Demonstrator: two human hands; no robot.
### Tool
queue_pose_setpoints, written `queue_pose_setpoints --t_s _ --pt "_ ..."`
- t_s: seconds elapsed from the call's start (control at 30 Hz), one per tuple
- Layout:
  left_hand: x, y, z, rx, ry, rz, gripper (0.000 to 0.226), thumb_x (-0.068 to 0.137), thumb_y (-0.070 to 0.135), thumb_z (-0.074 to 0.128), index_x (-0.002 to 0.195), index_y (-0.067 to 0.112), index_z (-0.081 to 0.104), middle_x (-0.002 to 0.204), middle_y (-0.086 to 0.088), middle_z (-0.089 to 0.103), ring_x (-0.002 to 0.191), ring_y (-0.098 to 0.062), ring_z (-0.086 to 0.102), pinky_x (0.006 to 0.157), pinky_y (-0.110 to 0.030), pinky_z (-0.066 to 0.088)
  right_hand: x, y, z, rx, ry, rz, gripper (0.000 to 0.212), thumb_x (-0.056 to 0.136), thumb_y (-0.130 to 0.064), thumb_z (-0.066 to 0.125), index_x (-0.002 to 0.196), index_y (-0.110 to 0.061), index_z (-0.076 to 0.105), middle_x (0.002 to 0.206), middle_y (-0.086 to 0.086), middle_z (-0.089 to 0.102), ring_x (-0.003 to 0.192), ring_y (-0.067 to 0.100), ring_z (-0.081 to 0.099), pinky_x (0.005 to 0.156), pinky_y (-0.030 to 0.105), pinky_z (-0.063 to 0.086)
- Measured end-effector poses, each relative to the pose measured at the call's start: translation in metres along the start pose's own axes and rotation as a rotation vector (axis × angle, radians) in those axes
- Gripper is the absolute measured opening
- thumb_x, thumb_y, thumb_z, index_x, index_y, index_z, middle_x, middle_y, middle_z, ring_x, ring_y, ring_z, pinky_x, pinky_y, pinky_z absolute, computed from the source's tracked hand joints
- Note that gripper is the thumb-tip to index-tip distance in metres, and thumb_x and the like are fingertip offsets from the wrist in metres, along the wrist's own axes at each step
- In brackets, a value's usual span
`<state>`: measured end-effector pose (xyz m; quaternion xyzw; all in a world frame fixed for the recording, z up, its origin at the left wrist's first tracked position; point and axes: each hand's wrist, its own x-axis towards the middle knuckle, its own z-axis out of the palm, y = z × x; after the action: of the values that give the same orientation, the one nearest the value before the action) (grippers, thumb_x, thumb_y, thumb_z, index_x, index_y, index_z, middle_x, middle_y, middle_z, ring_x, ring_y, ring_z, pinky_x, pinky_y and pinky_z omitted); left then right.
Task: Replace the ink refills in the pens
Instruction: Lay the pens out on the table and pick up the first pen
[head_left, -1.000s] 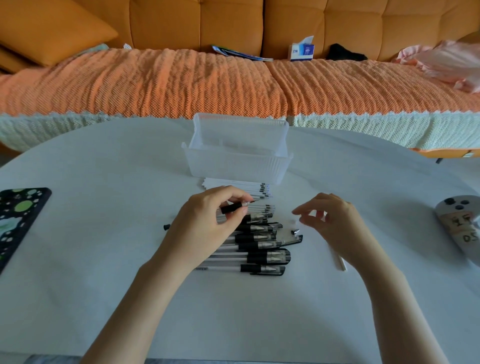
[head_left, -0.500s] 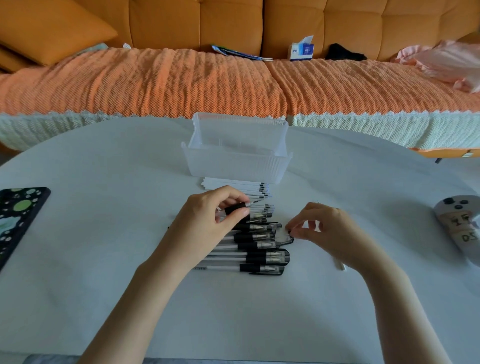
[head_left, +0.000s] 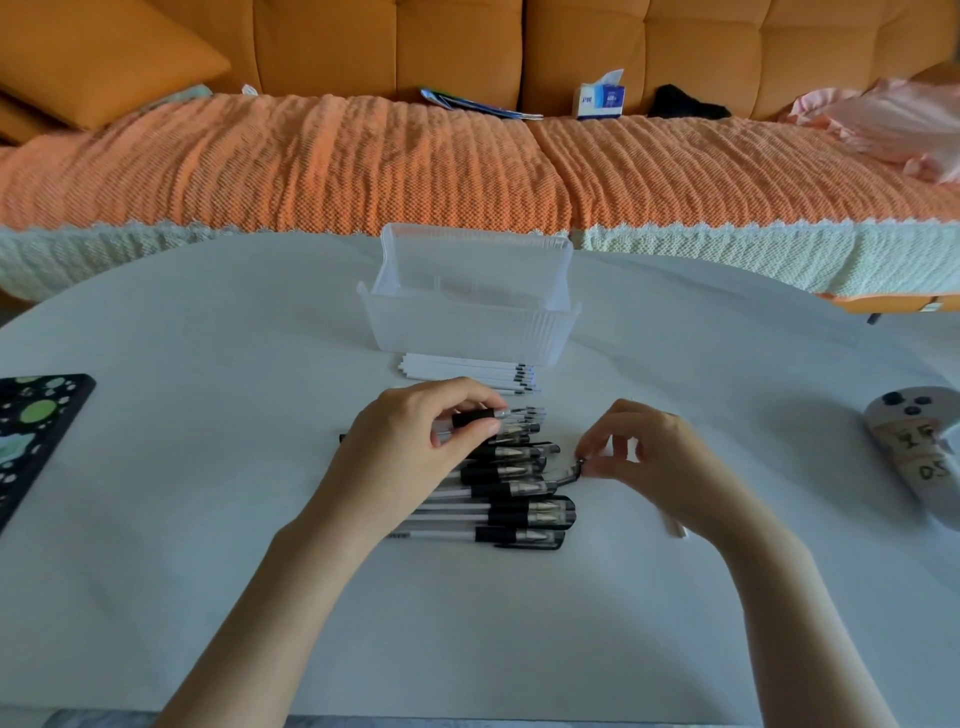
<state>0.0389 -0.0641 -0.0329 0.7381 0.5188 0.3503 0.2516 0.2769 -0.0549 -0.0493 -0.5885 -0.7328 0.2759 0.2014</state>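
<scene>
Several black-gripped pens (head_left: 519, 506) lie in a row on the white table (head_left: 208, 467), tips to the right. My left hand (head_left: 415, 447) holds one pen (head_left: 475, 419) by its black grip above the row's far end. My right hand (head_left: 644, 457) pinches a small dark part, a pen cap (head_left: 571, 472), at the right end of the row. A stack of white refills (head_left: 462, 371) lies just in front of a clear plastic box (head_left: 467, 317). One loose white refill (head_left: 675, 527) shows from under my right wrist.
A dark patterned tablet (head_left: 36, 431) lies at the table's left edge. A grey controller (head_left: 919, 457) with taped labels sits at the right edge. Beyond the table stands an orange sofa (head_left: 363, 156) with a tissue box (head_left: 600, 101) and clothes.
My right hand has moved left and down to the pens' tips and pinched the small dark part. My left hand keeps hold of its pen, barely shifted.
</scene>
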Motion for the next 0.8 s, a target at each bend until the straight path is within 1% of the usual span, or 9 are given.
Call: queue_pose_setpoints --t_s 0.07,0.13,0.23,0.3,0.4,0.5,0.6,0.67,0.8 --pt "0.000 0.000 0.000 0.011 0.007 0.004 0.010 0.083 0.031 0.068 0.092 0.036 0.069 0.088 0.023 0.068 0.089 0.006 0.061 0.080 -0.021 0.050 0.000 0.000 0.000 0.015 0.050 -0.003 0.018 0.077 -0.010 0.073 0.073 -0.026 0.067 0.079 -0.007 0.062 0.070 0.002 0.053 0.061 0.008 0.036" --pt "0.000 -0.001 0.000 0.013 0.017 -0.001 0.010 0.082 0.033 0.069 0.091 0.037 0.070 0.089 0.022 0.069 0.088 0.004 0.061 0.080 -0.022 0.050 0.000 -0.005 -0.004 0.094 0.108 -0.006 0.016 0.080 -0.009 0.070 0.077 -0.024 0.066 0.076 -0.009 0.065 0.068 0.001 0.057 0.061 0.010 0.039" --pt "0.001 -0.001 0.000 0.018 0.016 0.000 0.011 0.080 0.034 0.070 0.090 0.037 0.070 0.090 0.022 0.069 0.087 0.002 0.062 0.079 -0.021 0.049 -0.003 -0.019 -0.007 0.274 0.153 -0.058 0.014 0.081 -0.008 0.068 0.082 -0.021 0.065 0.073 -0.007 0.068 0.067 0.009 0.063 0.064 0.023 0.048" --pt "0.001 0.000 0.000 0.020 0.010 0.011 0.012 0.078 0.033 0.071 0.090 0.037 0.070 0.090 0.021 0.069 0.086 0.002 0.062 0.079 -0.018 0.048 -0.004 -0.028 -0.005 0.331 0.164 -0.090 0.016 0.080 -0.009 0.070 0.082 -0.024 0.067 0.074 -0.009 0.068 0.067 0.009 0.062 0.066 0.029 0.051" --pt "0.001 0.001 0.002 0.015 -0.003 0.014 0.014 0.077 0.031 0.073 0.090 0.035 0.071 0.089 0.022 0.069 0.086 0.005 0.061 0.077 -0.014 0.046 -0.004 -0.038 0.002 0.367 0.154 -0.116 0.018 0.079 -0.008 0.071 0.081 -0.026 0.068 0.076 -0.012 0.067 0.069 0.006 0.060 0.068 0.026 0.050" --pt "0.001 0.000 0.003 -0.007 -0.010 0.019 0.014 0.077 0.028 0.074 0.090 0.033 0.071 0.089 0.021 0.070 0.086 0.006 0.061 0.077 -0.015 0.046 -0.004 -0.045 0.006 0.385 0.151 -0.128 0.018 0.078 -0.008 0.072 0.081 -0.026 0.068 0.078 -0.012 0.068 0.069 0.006 0.060 0.069 0.019 0.048" --pt "0.001 0.000 0.003 -0.019 -0.016 0.027 0.015 0.076 0.026 0.074 0.090 0.031 0.072 0.089 0.019 0.070 0.086 0.005 0.062 0.077 -0.017 0.047 -0.003 -0.046 0.009 0.393 0.165 -0.138 0.018 0.078 -0.009 0.073 0.082 -0.025 0.068 0.078 -0.011 0.068 0.071 0.010 0.062 0.072 0.021 0.049" --pt "0.002 0.000 0.004 -0.024 -0.019 0.032 0.015 0.076 0.025 0.075 0.090 0.030 0.072 0.088 0.018 0.071 0.085 0.005 0.062 0.075 -0.014 0.046 -0.002 -0.046 0.011 0.399 0.165 -0.136 0.017 0.078 -0.010 0.073 0.083 -0.025 0.068 0.078 -0.011 0.068 0.072 0.011 0.063 0.074 0.023 0.050" --pt "0.001 0.000 0.005 -0.032 -0.042 0.042 0.017 0.074 0.023 0.077 0.091 0.026 0.072 0.087 0.017 0.071 0.084 0.008 0.062 0.074 -0.006 0.043 -0.002 -0.047 0.014 0.396 0.137 -0.121 0.016 0.079 -0.011 0.072 0.081 -0.027 0.068 0.074 -0.013 0.068 0.071 0.007 0.063 0.072 0.017 0.048"
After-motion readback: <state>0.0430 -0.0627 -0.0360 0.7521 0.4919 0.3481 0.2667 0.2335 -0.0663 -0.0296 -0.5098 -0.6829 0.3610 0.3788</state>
